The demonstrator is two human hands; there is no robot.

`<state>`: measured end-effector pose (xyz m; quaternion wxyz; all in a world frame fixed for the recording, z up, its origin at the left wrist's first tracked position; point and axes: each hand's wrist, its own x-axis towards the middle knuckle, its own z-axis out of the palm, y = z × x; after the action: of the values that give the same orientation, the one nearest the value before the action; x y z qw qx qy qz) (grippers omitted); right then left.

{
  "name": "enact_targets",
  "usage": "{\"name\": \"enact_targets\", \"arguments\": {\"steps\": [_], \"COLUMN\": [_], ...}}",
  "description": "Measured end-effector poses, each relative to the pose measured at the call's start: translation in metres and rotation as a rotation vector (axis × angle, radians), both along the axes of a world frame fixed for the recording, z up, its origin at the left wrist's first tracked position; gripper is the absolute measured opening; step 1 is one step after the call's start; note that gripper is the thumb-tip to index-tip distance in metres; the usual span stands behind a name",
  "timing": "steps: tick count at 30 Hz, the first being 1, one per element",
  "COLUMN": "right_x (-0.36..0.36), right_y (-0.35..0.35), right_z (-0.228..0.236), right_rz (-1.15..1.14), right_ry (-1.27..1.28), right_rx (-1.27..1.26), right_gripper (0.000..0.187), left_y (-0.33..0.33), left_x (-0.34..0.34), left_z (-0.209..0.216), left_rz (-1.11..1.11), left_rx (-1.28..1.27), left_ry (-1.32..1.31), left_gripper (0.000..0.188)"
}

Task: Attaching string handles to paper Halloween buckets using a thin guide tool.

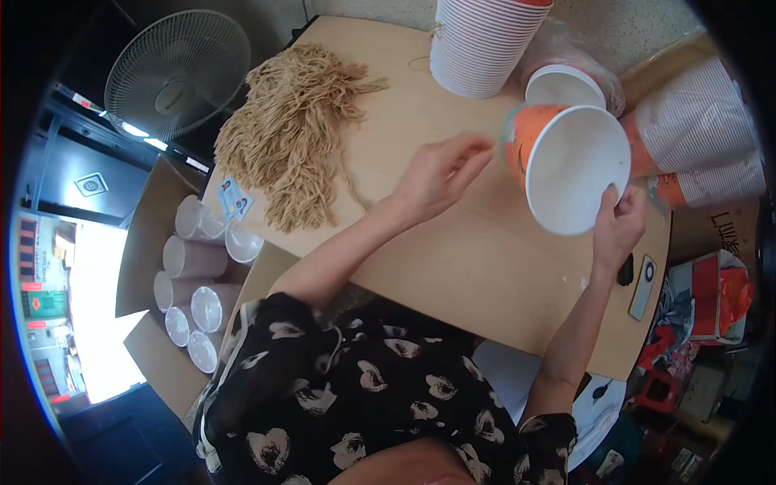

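Observation:
My right hand [621, 225] grips the rim of a large paper bucket [578, 170], thumb inside the mouth. The bucket is tilted toward me, with a white inside and orange printed outside. To its left, my left hand [447, 176] hovers over the table, apart from the bucket. Its fingers point right, loosely bent, and nothing shows between them. A heap of tan cord strands [295, 129] lies on the table's left part. Behind the held bucket, another white-mouthed bucket [566, 85] lies on its side by clear plastic wrapping.
A tall stack of nested paper buckets [485, 48] stands at the back; more stacks [687, 121] lie at the right. A cardboard box [149, 242] of clear-lidded tubs [194, 257] sits left of the table [469, 267]. A fan [178, 77] stands far left. A small card [234, 198] lies beside the cords.

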<state>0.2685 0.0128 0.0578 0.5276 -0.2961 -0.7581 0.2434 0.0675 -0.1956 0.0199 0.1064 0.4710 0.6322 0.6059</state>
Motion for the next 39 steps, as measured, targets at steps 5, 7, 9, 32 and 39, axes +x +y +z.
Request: {"name": "enact_targets", "arguments": {"steps": [5, 7, 9, 32, 39], "right_x": [0.024, 0.021, 0.019, 0.087, 0.067], "right_y": [-0.051, -0.073, -0.088, -0.238, -0.265], "right_z": [-0.005, -0.005, -0.007, -0.082, -0.091], "right_rz": [0.252, 0.242, 0.216, 0.539, 0.828], "right_ry": [-0.301, -0.292, -0.324, -0.295, -0.083], "right_rx": [-0.443, -0.493, -0.526, -0.876, -1.072], "right_gripper": [0.015, 0.015, 0.017, 0.013, 0.029], "left_y": [-0.126, -0.158, -0.174, -0.124, -0.126], "left_x": [0.003, -0.007, -0.03, -0.144, -0.015], "left_z": [-0.042, -0.041, -0.045, -0.044, -0.019], "left_rz": [0.116, 0.278, 0.45, 0.354, 0.042], "left_rx": [-0.306, -0.317, -0.331, -0.67, -0.185], "left_ry": [0.093, 0.088, 0.066, 0.802, 0.51], "left_gripper": [0.012, 0.013, 0.015, 0.01, 0.012]}}
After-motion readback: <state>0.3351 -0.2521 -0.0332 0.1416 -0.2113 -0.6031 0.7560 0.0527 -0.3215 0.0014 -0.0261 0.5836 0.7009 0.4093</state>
